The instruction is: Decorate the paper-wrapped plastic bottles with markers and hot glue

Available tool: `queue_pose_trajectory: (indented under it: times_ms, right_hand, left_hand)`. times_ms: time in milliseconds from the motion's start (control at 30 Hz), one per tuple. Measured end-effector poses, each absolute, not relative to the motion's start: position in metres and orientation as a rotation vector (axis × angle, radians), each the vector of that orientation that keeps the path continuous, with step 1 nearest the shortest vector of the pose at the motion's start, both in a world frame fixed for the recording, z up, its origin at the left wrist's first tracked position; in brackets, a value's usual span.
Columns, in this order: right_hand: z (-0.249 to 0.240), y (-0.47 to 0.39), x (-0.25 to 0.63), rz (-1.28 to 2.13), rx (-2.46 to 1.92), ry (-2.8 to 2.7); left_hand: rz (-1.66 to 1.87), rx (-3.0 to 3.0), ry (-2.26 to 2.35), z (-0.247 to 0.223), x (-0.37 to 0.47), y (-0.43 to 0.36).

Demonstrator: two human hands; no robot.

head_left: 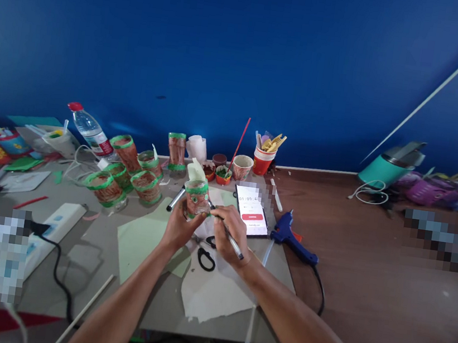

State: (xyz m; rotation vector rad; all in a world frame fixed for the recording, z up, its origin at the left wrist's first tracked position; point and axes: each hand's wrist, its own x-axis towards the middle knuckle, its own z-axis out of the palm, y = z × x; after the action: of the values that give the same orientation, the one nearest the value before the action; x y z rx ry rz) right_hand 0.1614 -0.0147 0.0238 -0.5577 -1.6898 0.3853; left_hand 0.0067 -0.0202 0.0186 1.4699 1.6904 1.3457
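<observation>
Bare forearms (298,314) lay nearest; R hand (232,231) pinched slender black-and-silver pen (233,242), tip near brown-coated, green-rimmed clear cup (196,200), gripped in L hand (181,226). Coat & rim looked done; pen detail apparently unfinished. Similar brown-and-green cups (144,187) stood beyond L hand.

Two bare, unsleeved arms are extended from the near edge and angled inward. The slim left forearm (124,295) is run in from near left, the slim right forearm (298,318) from near right. The bare left hand (181,226) is cupped, its thumb pointed right. The bare right hand (230,232) is held just beside it, fingers bent in a pen-style pinch.
</observation>
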Motion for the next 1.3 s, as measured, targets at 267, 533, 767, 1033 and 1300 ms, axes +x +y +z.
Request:
queue_pose_trajectory:
  times_ms: [267,533,767,1033,1300]
  right_hand:
    - [0.0230,-0.0130,0.1616,0.382,-0.586,-1.694]
    - [0.0235,-0.0124,0.1625,0.292,-0.571,-1.721]
    - [0.0268,-0.0126,0.1629,0.235,-0.575,-1.713]
    - [0.0262,-0.0123,0.1634,0.255,-0.599,-1.705]
    - [0.0255,-0.0117,0.1640,0.258,-0.606,-1.710]
  left_hand:
    - [1.346,1.485,1.669,0.0127,0.0055,-0.0185]
    - [1.362,1.551,1.660,0.0154,0.0074,-0.0205]
    - [1.341,1.555,1.654,0.0128,0.0056,-0.0196]
    - [1.352,1.527,1.628,0.0135,0.0052,-0.0193]
    - [1.364,1.544,1.630,0.0157,0.0057,-0.0205]
